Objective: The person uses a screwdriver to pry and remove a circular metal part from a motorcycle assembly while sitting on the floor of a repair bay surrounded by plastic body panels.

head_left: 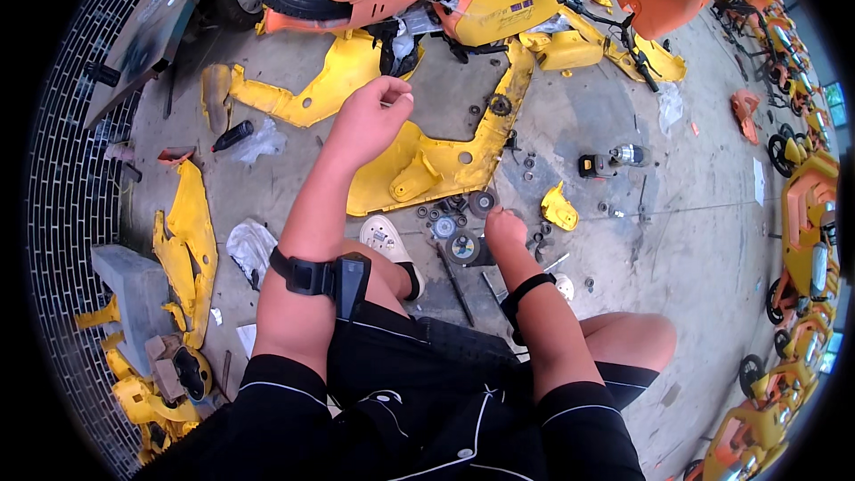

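Observation:
My left hand [374, 120] hangs in the air over the yellow body panels, its fingers loosely curled and a gap showing between thumb and fingertips; I see nothing in it. Below it lies a large yellow scooter panel [374, 165] on the concrete. My right hand [506, 230] is closed low over the floor, and whatever it may grip is hidden. Just beside it are a dark round part [482, 204], a disc with a coloured centre [462, 247] and several small rings. An orange and yellow scooter [490, 0] lies on its side ahead of me.
A cordless drill [614, 160] rests on the floor to the right, near a small yellow piece [559, 207]. A dark bottle [233, 135] and a long yellow panel [189, 249] lie left. Rows of scooters [806, 223] line the right; a grey block [134, 298] stands at left.

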`<state>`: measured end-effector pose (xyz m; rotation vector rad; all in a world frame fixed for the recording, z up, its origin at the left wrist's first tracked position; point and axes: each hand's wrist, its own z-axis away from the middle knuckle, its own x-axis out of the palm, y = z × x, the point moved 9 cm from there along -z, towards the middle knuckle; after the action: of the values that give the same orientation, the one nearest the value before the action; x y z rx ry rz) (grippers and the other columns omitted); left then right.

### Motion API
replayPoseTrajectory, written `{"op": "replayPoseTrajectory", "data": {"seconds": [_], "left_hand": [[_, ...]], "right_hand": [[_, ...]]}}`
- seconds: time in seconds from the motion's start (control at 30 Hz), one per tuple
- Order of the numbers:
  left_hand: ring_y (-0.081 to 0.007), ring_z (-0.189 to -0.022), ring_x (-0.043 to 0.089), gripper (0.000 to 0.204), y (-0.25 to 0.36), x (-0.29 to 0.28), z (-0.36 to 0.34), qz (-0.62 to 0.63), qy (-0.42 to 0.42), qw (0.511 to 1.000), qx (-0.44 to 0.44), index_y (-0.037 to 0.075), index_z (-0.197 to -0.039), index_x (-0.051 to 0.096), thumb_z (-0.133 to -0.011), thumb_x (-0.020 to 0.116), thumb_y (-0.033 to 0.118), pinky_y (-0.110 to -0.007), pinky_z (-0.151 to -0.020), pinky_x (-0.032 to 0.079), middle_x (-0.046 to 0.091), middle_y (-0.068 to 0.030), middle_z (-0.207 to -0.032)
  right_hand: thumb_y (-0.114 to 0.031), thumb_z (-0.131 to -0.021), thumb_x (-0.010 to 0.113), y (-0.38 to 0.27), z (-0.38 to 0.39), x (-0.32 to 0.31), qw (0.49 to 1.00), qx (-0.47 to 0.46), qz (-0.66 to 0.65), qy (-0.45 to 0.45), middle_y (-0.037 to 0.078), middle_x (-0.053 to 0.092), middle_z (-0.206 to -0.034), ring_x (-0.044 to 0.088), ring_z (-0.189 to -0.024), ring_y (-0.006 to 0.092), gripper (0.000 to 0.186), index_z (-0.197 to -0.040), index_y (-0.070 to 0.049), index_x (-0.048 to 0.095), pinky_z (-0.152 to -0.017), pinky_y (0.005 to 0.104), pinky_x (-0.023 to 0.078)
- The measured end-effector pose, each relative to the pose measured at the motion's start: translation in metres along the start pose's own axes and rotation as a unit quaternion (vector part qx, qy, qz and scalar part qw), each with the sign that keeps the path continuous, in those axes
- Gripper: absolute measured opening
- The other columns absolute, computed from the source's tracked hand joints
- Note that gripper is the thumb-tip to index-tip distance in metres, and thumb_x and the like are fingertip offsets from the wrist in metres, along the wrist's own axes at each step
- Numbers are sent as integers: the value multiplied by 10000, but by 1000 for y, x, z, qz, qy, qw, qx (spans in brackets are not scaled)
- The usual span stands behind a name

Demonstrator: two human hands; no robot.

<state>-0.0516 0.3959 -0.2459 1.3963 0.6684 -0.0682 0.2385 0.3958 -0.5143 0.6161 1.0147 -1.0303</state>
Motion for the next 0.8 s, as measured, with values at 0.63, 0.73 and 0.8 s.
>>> {"op": "replayPoseTrajectory", "data": {"seconds": [0.63, 0.73, 0.8], "left_hand": [[-167, -913, 652, 349, -6, 3, 15, -75, -47, 996, 13, 0, -1219, 646, -968, 657, 241, -313, -853, 530, 702, -87, -1028], [-175, -928, 657, 366, -5, 9, 18, -83, -67, 994, 15, 3, -1236, 637, -969, 655, 253, -321, -851, 534, 703, -96, -1048], [-180, -935, 659, 375, -4, 12, 19, -85, -80, 993, 4, 2, -1240, 633, -970, 655, 262, -326, -850, 537, 703, -101, -1058]], "right_hand": [[-150, -903, 592, -17, 53, -19, 985, -65, 24, -160, 171, 743, -1108, 723, -1039, 335, 240, -1044, -64, 766, -865, 433, 588], [-139, -878, 604, -12, 67, -25, 983, -66, 21, -169, 186, 741, -1085, 721, -1017, 353, 236, -1028, -42, 758, -867, 455, 585], [-124, -859, 596, -9, 76, -28, 979, -80, 23, -185, 198, 738, -1074, 721, -1000, 366, 236, -1009, -33, 754, -861, 460, 585]]}}
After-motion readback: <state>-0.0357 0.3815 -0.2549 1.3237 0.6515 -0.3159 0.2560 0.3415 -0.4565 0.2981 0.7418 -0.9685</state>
